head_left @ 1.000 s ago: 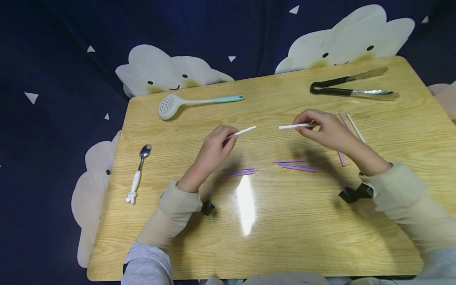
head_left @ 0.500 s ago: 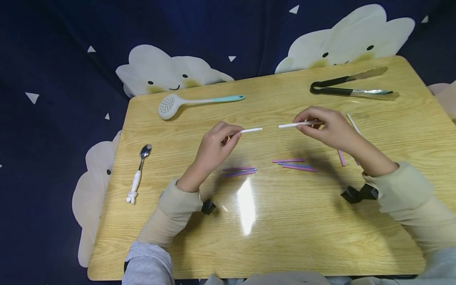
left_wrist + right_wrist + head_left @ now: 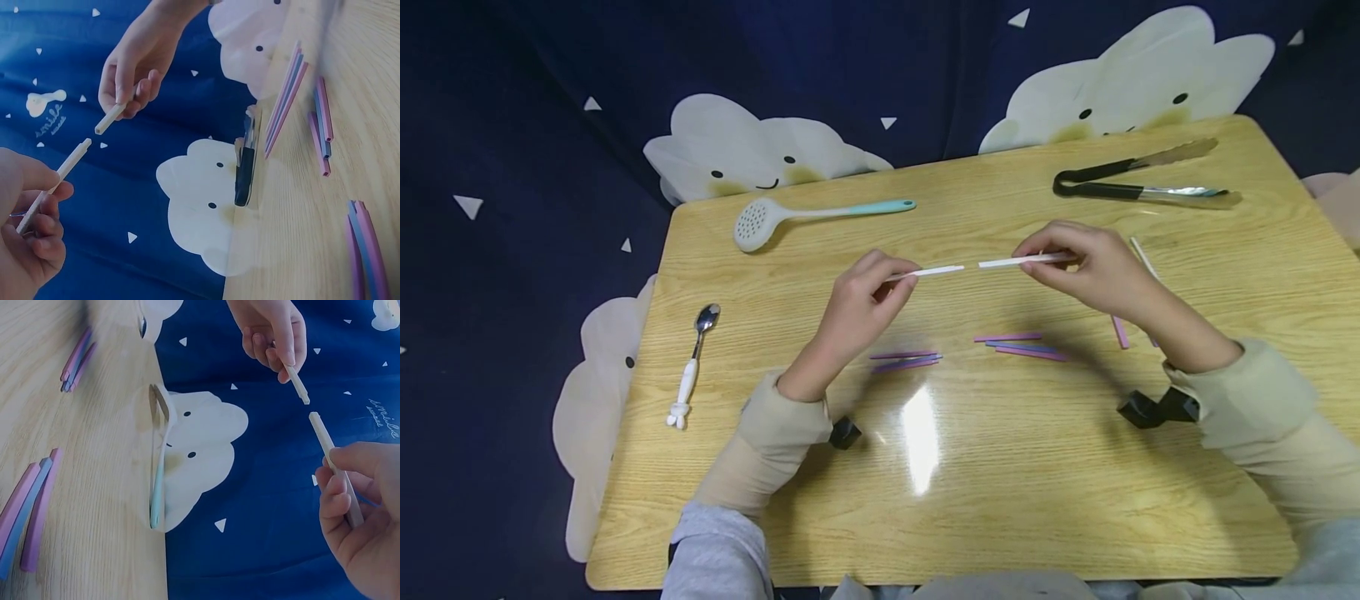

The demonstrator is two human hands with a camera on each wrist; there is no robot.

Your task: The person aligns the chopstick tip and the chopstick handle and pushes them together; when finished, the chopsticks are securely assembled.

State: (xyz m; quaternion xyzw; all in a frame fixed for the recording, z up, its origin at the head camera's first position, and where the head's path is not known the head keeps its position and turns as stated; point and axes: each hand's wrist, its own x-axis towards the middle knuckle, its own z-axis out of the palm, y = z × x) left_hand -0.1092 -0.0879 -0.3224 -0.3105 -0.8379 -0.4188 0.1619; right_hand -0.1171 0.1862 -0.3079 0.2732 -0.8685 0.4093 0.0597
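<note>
My left hand pinches a slim white stick between thumb and fingers, above the table. Its free end steps down to a narrower tip, clear in the left wrist view on this white stick. Opposite, my right hand pinches a second white stick, whose squared end faces that tip in the right wrist view. The two ends nearly line up, with a small gap between them. Below lie two small groups of pink and blue sticks, one at left and one at right.
More sticks, one white and one pink, lie partly hidden behind the right forearm. A slotted skimmer and black-handled tongs lie along the table's far side. A spoon lies near the left edge.
The left hand has moved slightly right and up, turning its white stick flatter. The right hand has risen a little, and the gap between the sticks has narrowed.
</note>
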